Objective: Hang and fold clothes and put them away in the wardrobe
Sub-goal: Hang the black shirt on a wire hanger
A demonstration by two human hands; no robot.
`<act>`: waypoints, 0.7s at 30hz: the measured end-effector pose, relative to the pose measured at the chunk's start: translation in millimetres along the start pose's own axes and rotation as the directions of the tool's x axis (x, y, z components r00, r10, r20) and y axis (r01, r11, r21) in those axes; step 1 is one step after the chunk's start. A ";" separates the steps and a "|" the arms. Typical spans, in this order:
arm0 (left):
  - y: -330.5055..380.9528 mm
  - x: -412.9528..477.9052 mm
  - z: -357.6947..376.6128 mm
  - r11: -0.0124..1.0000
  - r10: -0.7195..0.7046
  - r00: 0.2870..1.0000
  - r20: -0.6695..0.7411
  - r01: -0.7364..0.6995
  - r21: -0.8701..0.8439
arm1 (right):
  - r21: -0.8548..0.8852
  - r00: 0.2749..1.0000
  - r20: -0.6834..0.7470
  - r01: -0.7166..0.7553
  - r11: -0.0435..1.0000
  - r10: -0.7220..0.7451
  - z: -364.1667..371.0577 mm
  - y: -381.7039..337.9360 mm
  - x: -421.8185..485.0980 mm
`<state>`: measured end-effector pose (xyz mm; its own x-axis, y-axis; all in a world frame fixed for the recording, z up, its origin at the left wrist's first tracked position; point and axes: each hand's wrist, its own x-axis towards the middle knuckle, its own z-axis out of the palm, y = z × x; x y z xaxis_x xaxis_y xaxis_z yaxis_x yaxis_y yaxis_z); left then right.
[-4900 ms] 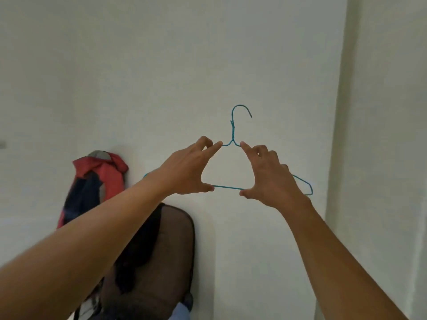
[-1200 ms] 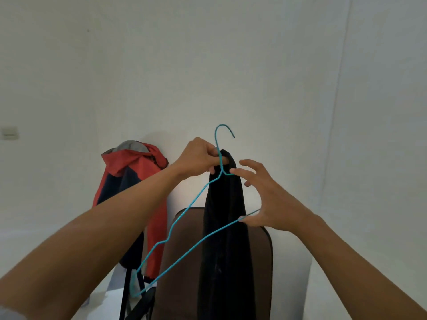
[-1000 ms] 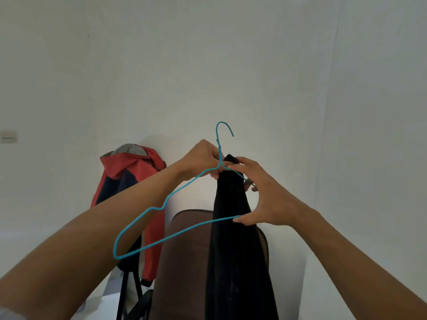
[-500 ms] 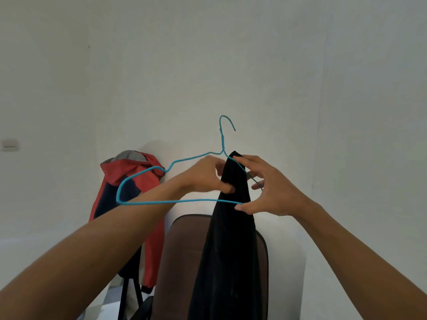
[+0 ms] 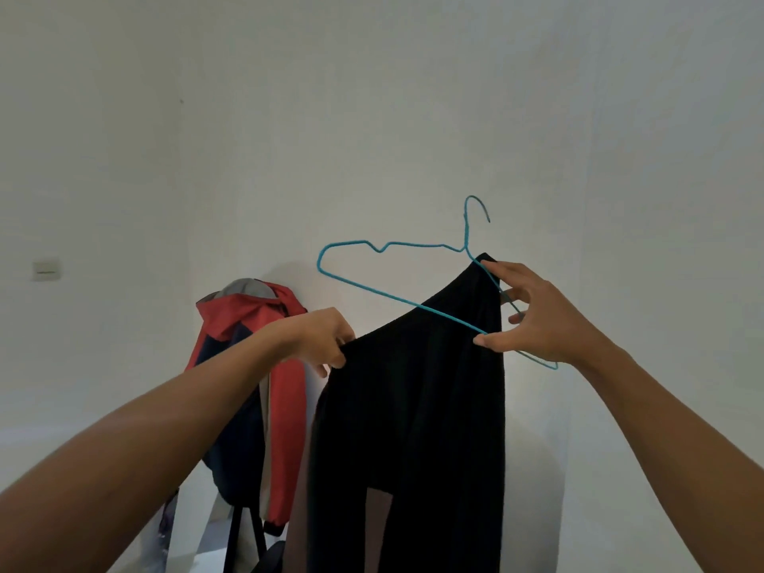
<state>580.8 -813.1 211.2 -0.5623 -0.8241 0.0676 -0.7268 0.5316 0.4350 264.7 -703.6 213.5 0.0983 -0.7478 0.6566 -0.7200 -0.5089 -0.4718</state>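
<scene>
Two hands (image 5: 326, 341) (image 5: 541, 320) on one blue hanger (image 5: 413, 244), one black garment (image 5: 413, 407)

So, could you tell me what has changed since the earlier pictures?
The left hand let go of the blue hanger, took hold of the edge of the black garment and pulled it to the left, spreading the cloth. The hanger tipped, right end down. The right hand still holds hanger and garment; the red jacket stayed.

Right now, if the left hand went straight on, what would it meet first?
More of the black garment that the left hand grips; behind it, probably the lower wire of the blue hanger; depth is unclear.
</scene>
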 end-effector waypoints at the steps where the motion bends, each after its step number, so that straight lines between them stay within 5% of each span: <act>1: -5.0 -0.7 -2.7 0.999 -0.013 0.999 -0.030 0.011 -0.044 | -0.002 1.000 -0.011 -0.010 1.000 0.010 -3.8 3.8 -0.3; 6: -13.4 0.5 1.7 0.918 0.030 0.967 -0.251 -0.126 -0.375 | 0.006 0.999 -0.019 -0.028 1.000 0.029 -12.2 9.1 -2.3; 11: 34.1 19.6 45.0 0.840 0.165 0.942 -0.292 -0.290 -0.458 | 0.033 1.000 0.014 0.016 0.999 -0.017 -5.8 -5.4 4.9; 17: 100.4 36.9 31.8 0.612 0.257 0.860 -0.441 -0.498 -0.615 | 0.086 0.998 0.034 0.049 0.995 -0.052 -5.6 -13.9 0.6; 21: 124.0 44.2 29.0 0.648 0.353 0.846 -0.399 -0.529 -0.548 | 0.144 0.998 0.022 0.048 0.988 -0.052 -7.8 -11.9 -6.5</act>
<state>454.4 -777.9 242.0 -0.5752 -0.5875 0.5692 0.0423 0.6735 0.7379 267.3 -689.4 219.4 0.1508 -0.7295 0.6672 -0.6077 -0.6007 -0.5194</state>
